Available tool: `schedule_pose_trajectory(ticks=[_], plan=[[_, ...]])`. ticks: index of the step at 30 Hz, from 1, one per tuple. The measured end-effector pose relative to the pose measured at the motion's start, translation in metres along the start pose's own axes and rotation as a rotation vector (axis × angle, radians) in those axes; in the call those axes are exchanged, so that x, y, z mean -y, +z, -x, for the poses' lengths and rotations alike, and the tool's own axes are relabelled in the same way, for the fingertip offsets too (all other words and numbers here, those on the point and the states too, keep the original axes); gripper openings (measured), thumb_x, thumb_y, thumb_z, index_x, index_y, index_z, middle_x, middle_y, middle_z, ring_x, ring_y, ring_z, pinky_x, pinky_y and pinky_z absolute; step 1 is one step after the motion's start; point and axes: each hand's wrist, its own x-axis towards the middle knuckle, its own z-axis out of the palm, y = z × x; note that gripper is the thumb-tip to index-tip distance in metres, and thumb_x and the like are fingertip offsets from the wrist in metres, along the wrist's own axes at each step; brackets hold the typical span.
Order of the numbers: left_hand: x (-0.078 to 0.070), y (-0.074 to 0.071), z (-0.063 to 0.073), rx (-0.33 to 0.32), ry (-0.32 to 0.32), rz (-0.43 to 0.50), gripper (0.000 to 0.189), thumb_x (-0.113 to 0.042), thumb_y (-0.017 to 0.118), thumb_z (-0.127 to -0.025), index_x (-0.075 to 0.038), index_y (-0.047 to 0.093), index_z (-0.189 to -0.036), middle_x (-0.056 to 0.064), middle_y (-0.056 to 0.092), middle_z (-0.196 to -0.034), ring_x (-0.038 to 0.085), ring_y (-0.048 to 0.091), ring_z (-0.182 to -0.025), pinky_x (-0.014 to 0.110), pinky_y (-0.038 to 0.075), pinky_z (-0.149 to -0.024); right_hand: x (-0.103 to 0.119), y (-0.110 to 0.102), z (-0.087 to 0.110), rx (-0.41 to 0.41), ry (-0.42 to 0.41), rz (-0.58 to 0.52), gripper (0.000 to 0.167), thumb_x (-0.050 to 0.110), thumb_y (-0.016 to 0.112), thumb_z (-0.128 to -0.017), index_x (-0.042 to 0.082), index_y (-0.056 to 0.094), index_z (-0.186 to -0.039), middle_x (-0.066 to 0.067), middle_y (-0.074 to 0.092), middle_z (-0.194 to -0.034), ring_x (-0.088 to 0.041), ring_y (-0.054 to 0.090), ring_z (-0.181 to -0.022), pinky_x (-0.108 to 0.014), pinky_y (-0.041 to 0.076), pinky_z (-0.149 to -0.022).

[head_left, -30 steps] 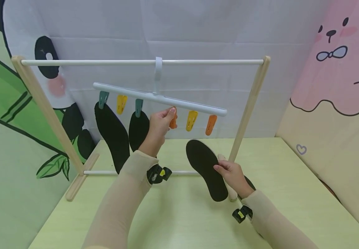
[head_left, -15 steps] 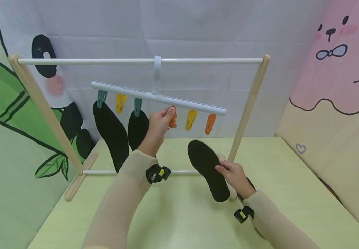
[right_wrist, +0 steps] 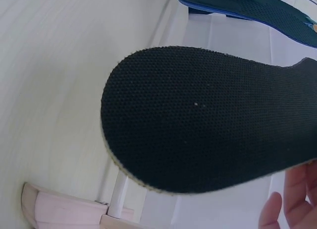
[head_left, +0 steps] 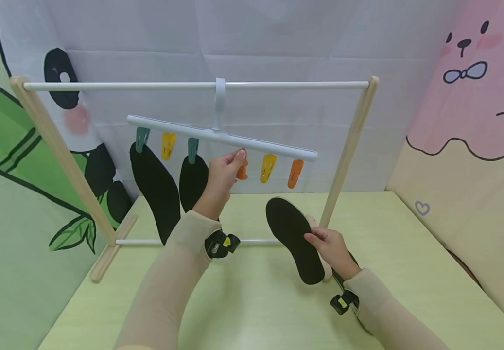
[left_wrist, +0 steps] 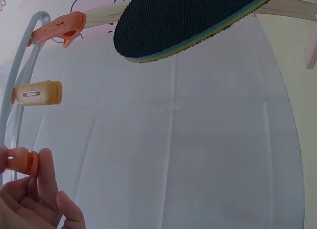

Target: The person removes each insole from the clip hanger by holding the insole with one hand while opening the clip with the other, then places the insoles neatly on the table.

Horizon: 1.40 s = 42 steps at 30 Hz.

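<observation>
My left hand pinches an orange clip under the white hanger bar. In the left wrist view the same orange clip sits between thumb and fingers. My right hand holds a black insole by its side edge, tilted above the table, below and right of that clip. The held insole fills much of the right wrist view. On the hanger's left part, green clips hold two more black insoles; my left forearm partly covers them.
The hanger hooks over a white rod of a wooden rack. Yellow clips and another orange clip hang on the bar with nothing in them. A dark, thin-edged object lies on the table, mostly behind my right forearm.
My right hand and its insole have shifted slightly right. The left hand stays at the orange clip, and the hanger keeps its tilt.
</observation>
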Motion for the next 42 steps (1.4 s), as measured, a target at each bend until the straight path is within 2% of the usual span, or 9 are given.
schedule_pose_trajectory(ticks=[12, 21, 29, 32, 36, 42], plan=[[0.001, 0.002, -0.001, 0.008, -0.008, 0.019, 0.034, -0.033, 0.053, -0.098, -0.003, 0.061, -0.082, 0.000, 0.050, -0.061, 0.014, 0.054, -0.060, 0.029, 0.035, -0.066, -0.004, -0.003, 0.002, -0.024, -0.004, -0.005, 0.013, 0.001, 0.063, -0.090, -0.010, 0.069, -0.096, -0.017, 0.070, -0.086, -0.011, 0.060, -0.076, -0.025, 0.050, -0.071], [0.003, 0.002, -0.002, 0.008, 0.003, 0.007, 0.035, -0.033, 0.053, -0.098, -0.001, 0.062, -0.088, 0.001, 0.049, -0.062, 0.015, 0.054, -0.060, 0.026, 0.036, -0.062, -0.005, -0.005, 0.004, -0.036, -0.010, -0.010, 0.013, -0.001, 0.063, -0.089, -0.011, 0.069, -0.095, -0.018, 0.070, -0.087, -0.009, 0.061, -0.077, -0.025, 0.051, -0.072], [0.003, 0.003, -0.004, -0.005, -0.012, 0.012, 0.036, -0.034, 0.053, -0.098, 0.000, 0.063, -0.093, 0.000, 0.049, -0.062, 0.014, 0.054, -0.059, 0.027, 0.036, -0.064, -0.006, -0.007, 0.006, -0.029, 0.002, -0.015, 0.011, 0.001, 0.063, -0.090, -0.009, 0.068, -0.090, -0.015, 0.067, -0.080, -0.009, 0.051, -0.070, -0.024, 0.047, -0.067], [0.005, 0.005, -0.004, -0.020, 0.006, 0.018, 0.036, -0.032, 0.053, -0.098, 0.002, 0.064, -0.099, 0.000, 0.049, -0.064, 0.013, 0.052, -0.058, 0.027, 0.039, -0.068, -0.007, -0.009, 0.006, -0.035, 0.001, -0.007, 0.011, 0.001, 0.063, -0.090, -0.008, 0.069, -0.089, -0.014, 0.068, -0.080, -0.009, 0.052, -0.070, -0.024, 0.047, -0.068], [0.006, 0.009, -0.004, -0.053, 0.066, 0.014, 0.035, -0.027, 0.054, -0.098, 0.004, 0.065, -0.109, 0.002, 0.049, -0.067, 0.012, 0.049, -0.054, 0.026, 0.045, -0.070, -0.008, -0.009, 0.006, -0.038, 0.001, 0.011, 0.011, 0.000, 0.063, -0.090, -0.008, 0.069, -0.089, -0.016, 0.069, -0.083, -0.008, 0.054, -0.072, -0.025, 0.048, -0.071], [0.007, 0.012, -0.004, -0.083, 0.136, -0.020, 0.034, -0.023, 0.054, -0.099, 0.005, 0.065, -0.114, 0.001, 0.049, -0.067, 0.010, 0.046, -0.052, 0.020, 0.044, -0.058, -0.010, -0.010, 0.005, -0.036, 0.011, 0.006, 0.011, -0.001, 0.063, -0.090, -0.010, 0.069, -0.090, -0.017, 0.069, -0.084, -0.009, 0.056, -0.073, -0.025, 0.049, -0.072]])
